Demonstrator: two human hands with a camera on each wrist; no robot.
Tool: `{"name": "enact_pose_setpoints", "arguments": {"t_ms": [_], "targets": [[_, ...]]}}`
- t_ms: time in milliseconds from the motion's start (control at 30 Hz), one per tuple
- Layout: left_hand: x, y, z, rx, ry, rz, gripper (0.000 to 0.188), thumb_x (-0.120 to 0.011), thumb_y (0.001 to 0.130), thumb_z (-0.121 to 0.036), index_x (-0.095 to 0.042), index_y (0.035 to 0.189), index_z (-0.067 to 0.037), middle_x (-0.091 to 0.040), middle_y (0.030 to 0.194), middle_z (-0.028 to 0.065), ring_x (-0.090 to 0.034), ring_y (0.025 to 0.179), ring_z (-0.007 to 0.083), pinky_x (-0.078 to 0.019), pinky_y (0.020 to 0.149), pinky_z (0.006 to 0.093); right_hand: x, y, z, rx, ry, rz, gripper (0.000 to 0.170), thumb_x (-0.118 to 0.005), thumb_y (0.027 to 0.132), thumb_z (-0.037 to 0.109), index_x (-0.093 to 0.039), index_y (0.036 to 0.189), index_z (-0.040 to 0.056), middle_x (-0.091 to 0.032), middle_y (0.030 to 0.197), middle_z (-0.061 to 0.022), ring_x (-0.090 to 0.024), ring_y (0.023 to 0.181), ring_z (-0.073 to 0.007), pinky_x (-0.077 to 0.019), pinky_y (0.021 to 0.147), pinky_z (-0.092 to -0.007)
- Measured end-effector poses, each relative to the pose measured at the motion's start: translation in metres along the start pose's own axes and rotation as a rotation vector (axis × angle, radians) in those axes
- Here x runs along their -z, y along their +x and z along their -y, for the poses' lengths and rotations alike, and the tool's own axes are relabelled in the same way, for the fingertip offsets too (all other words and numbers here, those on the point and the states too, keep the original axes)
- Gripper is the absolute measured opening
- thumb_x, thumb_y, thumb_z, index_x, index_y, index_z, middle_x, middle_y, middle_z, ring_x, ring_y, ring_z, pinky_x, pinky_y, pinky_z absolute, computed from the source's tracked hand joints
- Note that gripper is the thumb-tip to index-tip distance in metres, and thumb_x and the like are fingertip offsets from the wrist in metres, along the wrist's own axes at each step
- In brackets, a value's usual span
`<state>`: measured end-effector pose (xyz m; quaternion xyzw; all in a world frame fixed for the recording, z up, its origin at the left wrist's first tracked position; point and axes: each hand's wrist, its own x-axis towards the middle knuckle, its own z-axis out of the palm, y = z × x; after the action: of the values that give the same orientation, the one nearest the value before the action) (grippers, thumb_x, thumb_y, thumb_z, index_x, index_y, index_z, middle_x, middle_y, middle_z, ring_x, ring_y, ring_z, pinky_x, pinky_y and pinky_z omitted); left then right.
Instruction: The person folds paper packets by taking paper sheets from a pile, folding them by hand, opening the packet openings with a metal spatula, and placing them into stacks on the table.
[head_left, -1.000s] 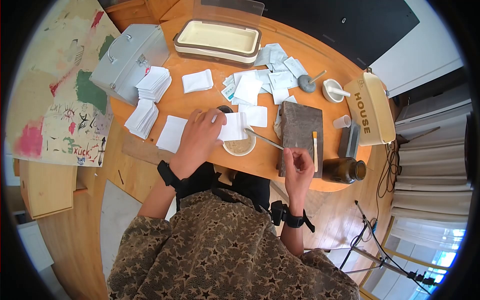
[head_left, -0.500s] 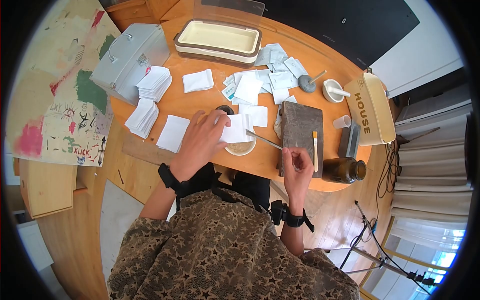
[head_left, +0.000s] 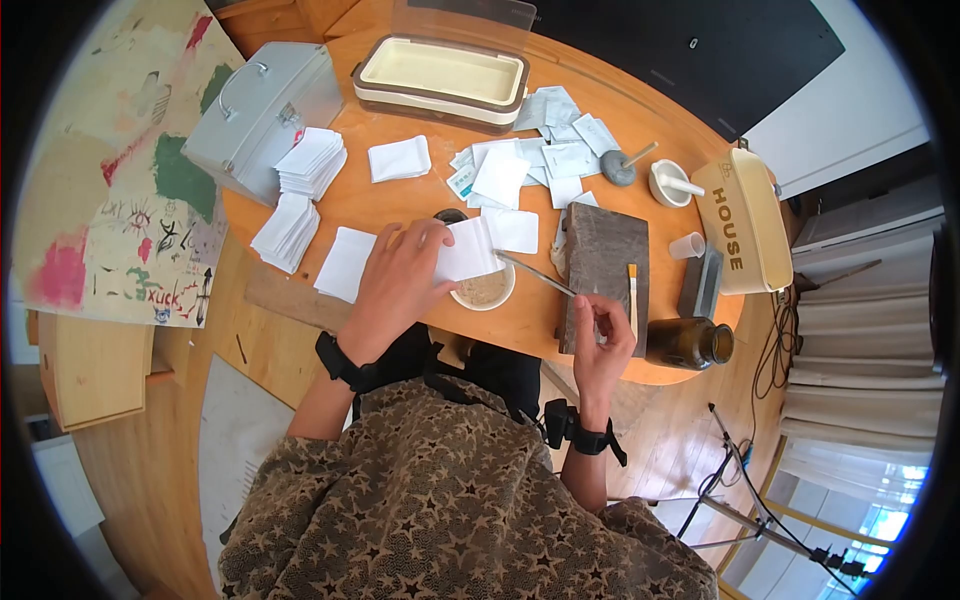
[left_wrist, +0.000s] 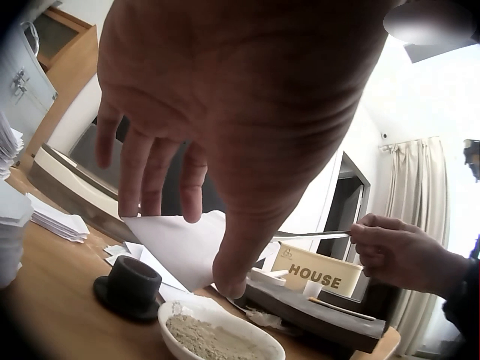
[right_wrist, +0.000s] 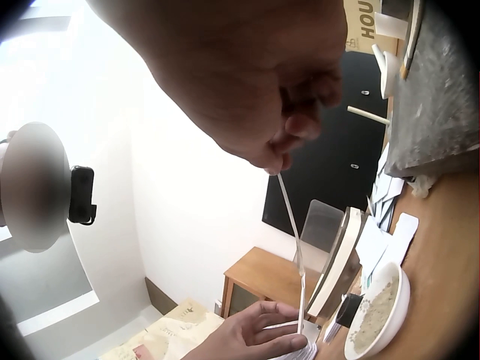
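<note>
Above the bowl of greyish powder [head_left: 484,288], the left hand [head_left: 392,280] pinches a white paper packet [head_left: 466,250] between thumb and fingers. In the left wrist view the packet [left_wrist: 178,244] slants between the fingertips and thumb, over the powder bowl [left_wrist: 217,334] and beside a small black object [left_wrist: 132,286]. The right hand [head_left: 602,345] pinches the end of a thin metal spatula [head_left: 540,273], whose far tip lies at the packet's right edge. In the right wrist view the spatula [right_wrist: 291,217] reaches down to the packet by the left hand [right_wrist: 251,334].
A dark slab [head_left: 606,262] with a brush [head_left: 632,300] lies right of the bowl, near a brown jar [head_left: 690,343]. Paper stacks [head_left: 286,232] and a metal case [head_left: 262,115] are at left. Behind are an open-lidded box [head_left: 440,75], scattered sachets [head_left: 568,158] and a mortar [head_left: 668,184].
The packet has tilted a little and the spatula's tip stays at its edge. Both hands keep their holds with only slight movement; the whole head view has shifted slightly.
</note>
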<state>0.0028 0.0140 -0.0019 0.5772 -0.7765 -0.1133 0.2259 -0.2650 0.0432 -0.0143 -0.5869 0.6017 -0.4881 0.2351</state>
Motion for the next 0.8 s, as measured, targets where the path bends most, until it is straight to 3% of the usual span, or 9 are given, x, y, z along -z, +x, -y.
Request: {"name": "enact_pose_setpoints", "arguments": {"t_ms": [233,300,333,533,633,767,800], "targets": [[0.023,-0.019,0.02,0.161,0.062,-0.134,0.056,-0.087,0.072,-0.019,-0.054,0.117,-0.009,-0.064,0.12,0.0093,-0.059,0.116,0.0319,-0.0417,0.105,0.0448,-0.001,0.001,0.006,-0.115,0.089,-0.002,0.014,-0.071,0.098,0.013,-0.068,0.092,0.0005,-0.06,0.073,-0.0007,-0.051,0.068,-0.007,-0.0409,0.062,-0.0236],[0.032,-0.028,0.034,0.223,0.174,-0.208,0.056,-0.087,0.073,-0.02,-0.054,0.117,-0.01,-0.064,0.119,0.009,-0.06,0.112,0.0309,-0.0428,0.102,0.045,-0.004,0.0,0.002,-0.123,0.079,0.007,0.014,-0.071,0.098,0.013,-0.068,0.093,0.0005,-0.06,0.073,-0.001,-0.051,0.068,-0.0071,-0.041,0.062,-0.0235],[0.035,-0.033,0.039,0.187,0.201,-0.268,0.053,-0.087,0.076,-0.022,-0.054,0.117,-0.01,-0.066,0.11,0.0107,-0.063,0.102,0.0321,-0.044,0.1,0.0454,-0.005,-0.001,-0.001,-0.13,0.066,0.012,0.015,-0.071,0.098,0.014,-0.068,0.093,0.0004,-0.06,0.073,-0.0012,-0.05,0.068,-0.0072,-0.0411,0.063,-0.0235],[0.039,-0.063,0.058,0.41,0.259,-0.177,0.05,-0.087,0.077,-0.025,-0.054,0.112,-0.01,-0.067,0.087,0.0116,-0.066,0.086,0.0344,-0.0452,0.093,0.0443,-0.01,-0.001,-0.007,-0.142,0.049,0.054,0.015,-0.072,0.097,0.014,-0.068,0.094,-0.0004,-0.06,0.074,-0.0026,-0.05,0.069,-0.0083,-0.0422,0.064,-0.0245],[0.033,-0.071,0.057,0.423,0.294,-0.164,0.049,-0.087,0.077,-0.028,-0.055,0.111,-0.011,-0.067,0.089,0.0097,-0.067,0.086,0.0335,-0.0451,0.091,0.0442,-0.012,-0.001,-0.011,-0.097,0.037,0.067,0.015,-0.072,0.098,0.016,-0.067,0.094,0.0022,-0.056,0.075,0.0046,-0.046,0.068,-0.0015,-0.035,0.061,-0.0195],[0.029,-0.07,0.05,0.513,0.246,-0.089,0.046,-0.087,0.076,-0.029,-0.055,0.104,-0.01,-0.066,0.093,0.0087,-0.066,0.092,0.03,-0.0442,0.097,0.0456,-0.014,0.0,-0.013,-0.109,0.018,0.083,0.015,-0.072,0.098,0.015,-0.067,0.093,0.002,-0.058,0.076,0.0045,-0.047,0.069,-0.0021,-0.036,0.061,-0.0201],[0.026,-0.07,0.051,0.497,0.244,-0.103,0.045,-0.087,0.076,-0.029,-0.056,0.102,-0.01,-0.065,0.092,0.0084,-0.066,0.091,0.0301,-0.044,0.097,0.0457,-0.015,0.0,-0.014,-0.135,0.025,0.086,0.014,-0.072,0.097,0.014,-0.067,0.093,0.0007,-0.058,0.074,0.0005,-0.048,0.068,-0.0054,-0.039,0.062,-0.0225]]}}
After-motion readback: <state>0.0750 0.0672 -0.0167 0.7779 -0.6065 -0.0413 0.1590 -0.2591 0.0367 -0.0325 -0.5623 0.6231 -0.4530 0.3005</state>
